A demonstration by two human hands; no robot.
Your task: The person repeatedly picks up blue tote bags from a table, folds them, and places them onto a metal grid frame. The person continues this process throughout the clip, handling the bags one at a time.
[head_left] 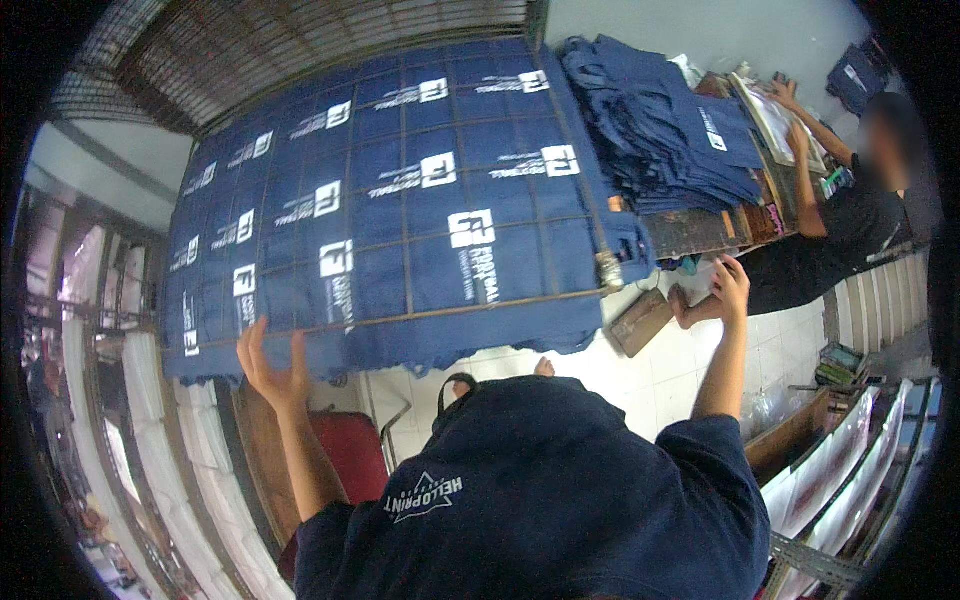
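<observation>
A wire drying rack [410, 313] lies in front of me, its grid showing over several navy blue cloth pieces [385, 250] with white prints. At the rack's near left edge is my left hand [272, 372], fingers spread and thumb apart, the fingertips by the cloth's front border. Whether it touches the rack's bar I cannot tell. Off the rack's right side my right hand [733, 288] is raised in the air. Its fingers are loosely bent and apart, with nothing visible in them.
A stack of navy cloth pieces [650, 130] lies on a wooden table [690, 233] at the right. There a co-worker [840, 225] handles a framed screen [785, 125]. A brown block [640, 322] lies on the tiled floor, a red chair [348, 455] below the rack. Shelving stands on both sides.
</observation>
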